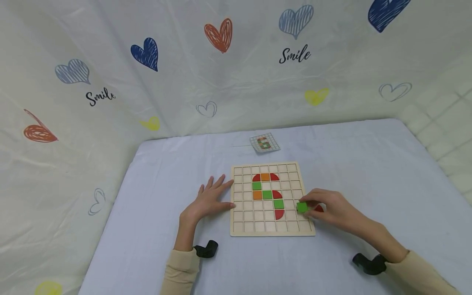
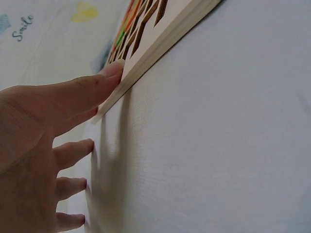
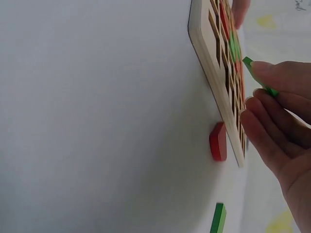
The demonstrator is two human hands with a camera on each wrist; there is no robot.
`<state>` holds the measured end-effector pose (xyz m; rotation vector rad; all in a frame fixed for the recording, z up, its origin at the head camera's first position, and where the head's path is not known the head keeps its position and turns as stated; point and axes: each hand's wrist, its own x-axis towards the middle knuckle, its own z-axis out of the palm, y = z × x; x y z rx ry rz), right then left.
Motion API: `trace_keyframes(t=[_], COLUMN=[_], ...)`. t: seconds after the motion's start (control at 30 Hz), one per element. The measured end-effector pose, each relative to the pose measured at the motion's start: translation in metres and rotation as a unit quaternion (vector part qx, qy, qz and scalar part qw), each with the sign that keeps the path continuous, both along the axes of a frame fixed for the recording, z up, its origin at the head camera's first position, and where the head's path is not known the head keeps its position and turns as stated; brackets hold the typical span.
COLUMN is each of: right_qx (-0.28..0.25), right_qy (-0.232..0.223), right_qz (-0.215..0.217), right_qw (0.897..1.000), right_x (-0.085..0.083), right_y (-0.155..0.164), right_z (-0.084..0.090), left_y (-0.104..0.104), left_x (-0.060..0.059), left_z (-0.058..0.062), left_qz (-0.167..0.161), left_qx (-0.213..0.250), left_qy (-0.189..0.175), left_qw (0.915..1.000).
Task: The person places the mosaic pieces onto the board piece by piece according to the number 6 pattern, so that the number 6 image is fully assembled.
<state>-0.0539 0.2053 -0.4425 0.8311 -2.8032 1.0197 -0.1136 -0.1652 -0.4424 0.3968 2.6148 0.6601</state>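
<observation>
A square wooden grid board [image 1: 273, 234] lies on the table. Red quarter-round, orange square and green square tiles fill some of its cells in a curving shape. My left hand [image 1: 211, 199] has its fingers spread, with thumb and index fingertips at the board's left edge. Between thumb and fingers, my right hand [image 1: 333, 208] pinches a green square tile [image 1: 302, 207] over the board's right side. On the cloth beside that edge lies a red tile [image 3: 218, 141], partly covered by the right hand in the head view. Another green tile [image 3: 218, 219] shows in the right wrist view.
A small card [image 1: 264, 143] printed with a coloured grid pattern lies behind the board. White cloth covers the table [image 1: 155, 196]. A curtain [image 1: 250, 82] with hearts and lettering hangs behind it. Black wrist mounts [image 1: 370, 264] sit on both forearms.
</observation>
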Motion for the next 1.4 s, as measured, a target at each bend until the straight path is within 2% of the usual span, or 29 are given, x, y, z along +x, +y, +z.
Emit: trace_keyframes(t=[0.2,0.43,0.7,1.0,1.4], right_qx=[-0.013,0.000,-0.011,0.020,0.029], right_qy=[-0.039,-0.052,-0.053,-0.057,-0.057], right_qz=[0.024,0.039,0.065,0.071,0.083], right_qw=[0.999,0.998,0.996,0.996,0.994], right_x=[-0.004,-0.008,-0.013,-0.015,-0.015], right_y=[-0.017,-0.033,-0.047,-0.061,-0.069], right_z=[0.003,0.003,-0.003,-0.006,-0.007], left_y=[0.001,-0.001,-0.002,0.003,0.003], left_x=[0.000,-0.001,-0.002,0.000,0.000], left_z=[0.000,-0.001,-0.001,0.002,0.000], left_qz=[0.000,-0.004,-0.005,0.004,0.004], left_qx=[-0.004,-0.012,-0.015,-0.010,-0.015], left_qy=[0.001,0.001,-0.009,-0.016,-0.013], left_qw=[1.0000,0.9999,0.9998,0.9998,0.9998])
